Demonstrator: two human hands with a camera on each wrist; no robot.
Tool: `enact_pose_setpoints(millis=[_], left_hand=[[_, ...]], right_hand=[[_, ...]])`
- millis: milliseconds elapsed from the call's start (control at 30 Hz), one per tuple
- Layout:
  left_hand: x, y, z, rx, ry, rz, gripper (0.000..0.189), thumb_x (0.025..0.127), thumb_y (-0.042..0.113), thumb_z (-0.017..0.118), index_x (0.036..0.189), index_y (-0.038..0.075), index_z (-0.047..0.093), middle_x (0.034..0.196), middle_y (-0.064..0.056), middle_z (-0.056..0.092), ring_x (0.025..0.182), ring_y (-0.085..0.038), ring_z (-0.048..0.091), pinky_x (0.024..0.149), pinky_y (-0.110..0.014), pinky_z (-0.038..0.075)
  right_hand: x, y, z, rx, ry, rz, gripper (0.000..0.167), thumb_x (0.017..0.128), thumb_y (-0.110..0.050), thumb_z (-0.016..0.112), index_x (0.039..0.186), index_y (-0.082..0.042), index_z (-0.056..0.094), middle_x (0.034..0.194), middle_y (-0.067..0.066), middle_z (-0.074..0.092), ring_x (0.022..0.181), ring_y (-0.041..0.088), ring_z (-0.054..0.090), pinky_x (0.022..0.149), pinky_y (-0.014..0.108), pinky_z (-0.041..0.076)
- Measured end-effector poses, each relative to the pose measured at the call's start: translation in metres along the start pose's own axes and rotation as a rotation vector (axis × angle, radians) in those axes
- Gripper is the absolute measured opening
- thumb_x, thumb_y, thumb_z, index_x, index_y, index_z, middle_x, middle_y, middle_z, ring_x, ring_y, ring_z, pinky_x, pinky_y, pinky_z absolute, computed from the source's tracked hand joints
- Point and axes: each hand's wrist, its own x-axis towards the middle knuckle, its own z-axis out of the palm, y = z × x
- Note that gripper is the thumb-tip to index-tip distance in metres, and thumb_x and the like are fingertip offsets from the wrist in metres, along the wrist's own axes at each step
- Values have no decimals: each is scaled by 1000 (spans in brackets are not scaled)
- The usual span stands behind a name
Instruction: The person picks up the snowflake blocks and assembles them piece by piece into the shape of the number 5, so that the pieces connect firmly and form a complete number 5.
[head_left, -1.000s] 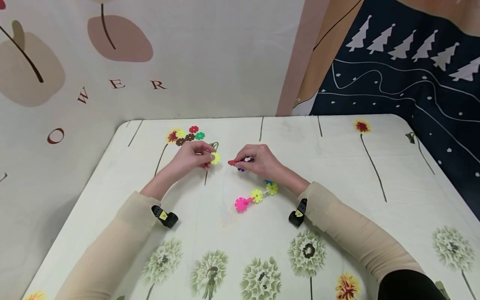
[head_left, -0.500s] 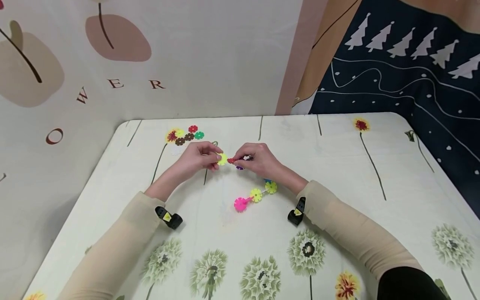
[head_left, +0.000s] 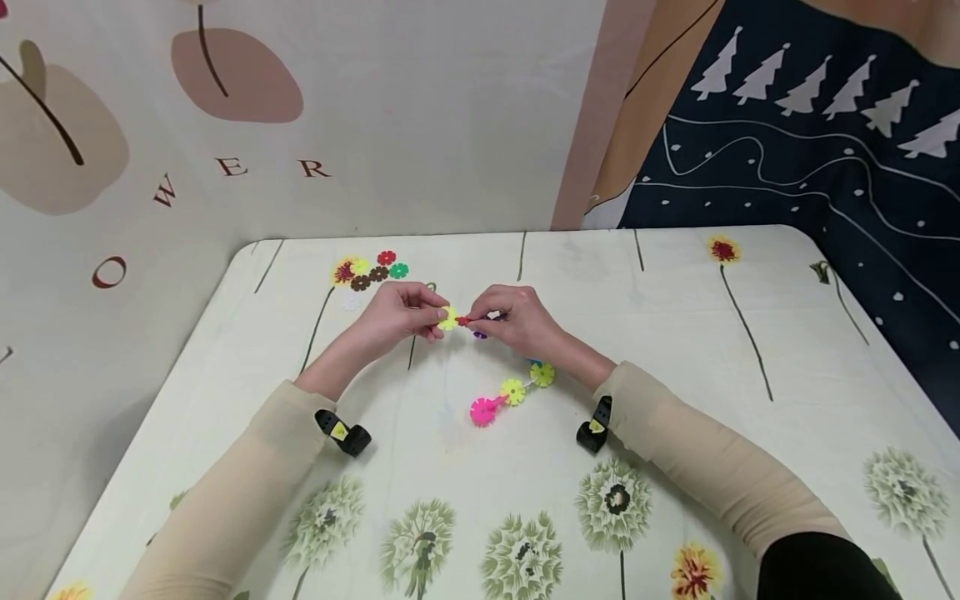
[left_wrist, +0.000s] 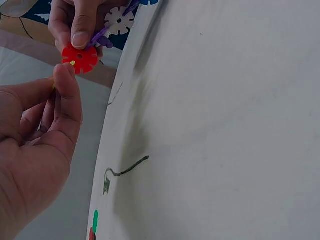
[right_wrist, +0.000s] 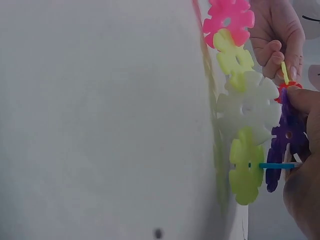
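My left hand (head_left: 399, 318) pinches a yellow notched plastic disc (head_left: 449, 319) between thumb and fingers. Facing it, my right hand (head_left: 519, 318) grips a red notched disc (left_wrist: 80, 60) by its edge. The yellow disc's edge meets the red one at a notch, the two standing at an angle. From the red disc a chain of slotted discs runs on: purple (right_wrist: 288, 134), white and blue ones near the right palm, then a yellow disc (right_wrist: 246, 167), a white disc (right_wrist: 247, 107), another yellow disc (head_left: 513, 391) and a pink disc (head_left: 483, 411). The right fingers partly hide the purple part.
Loose discs lie at the back left of the table: red (head_left: 386, 257), green (head_left: 398, 271), yellow (head_left: 359, 266), and brown ones (head_left: 361, 283). A pale disc (head_left: 351, 302) lies by the left hand. The flower-printed tablecloth (head_left: 675, 350) reaches a wall drape behind.
The left hand has moved right with the yellow disc, closing the gap to the red disc until their edges meet. The right hand has stayed nearly in place.
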Motion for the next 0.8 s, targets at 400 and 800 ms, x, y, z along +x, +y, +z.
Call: enact_pose_setpoints(millis=[400,800], left_hand=[[1,-1,4,-47,4,8,22,96,-3,68,113,-16,65,91,-14,69,66,-17,70,67,-31,62],[-1,-3,2,4,-33,-30,15,95,-4,68,109,-11,67,92,-15,69,69,-18,70,68,-31,61]], right_hand=[[-1,3,3,-16,49,-28,13,83,6,82,83,-6,76,87,5,73,78,15,68,68,27,57],[-1,2,2,1,-33,-31,10,82,5,83,87,-4,79,89,5,75,85,19,68,72,31,55]])
